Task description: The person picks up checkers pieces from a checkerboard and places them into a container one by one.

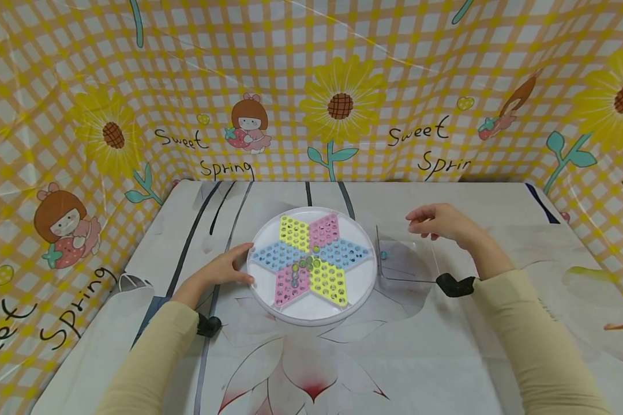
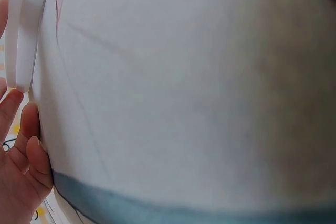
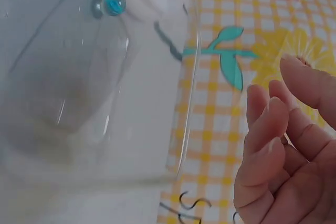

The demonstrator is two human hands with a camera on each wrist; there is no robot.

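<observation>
A round white Chinese checkers board [image 1: 360,288] with a pink, yellow and blue star lies on the table. Several glass marbles [image 1: 310,263] sit around its centre and down the near pink point. My left hand [image 1: 219,271] is at the board's left edge, its fingertips and thumb right at the white rim [image 2: 27,40]. To the right of the board stands a clear plastic box [image 1: 412,268] with one blue-swirled marble [image 3: 113,4] inside. Over the box's far right side is my right hand [image 1: 438,222], fingers loosely bent with nothing between them.
Black wrist straps [image 1: 454,285] show at both sleeves. A white tablecloth [image 1: 311,363] with flower and line prints covers the table. Behind it and at both sides hangs a yellow checked curtain [image 1: 285,57]. A dark blue item [image 1: 147,317] lies by the left sleeve.
</observation>
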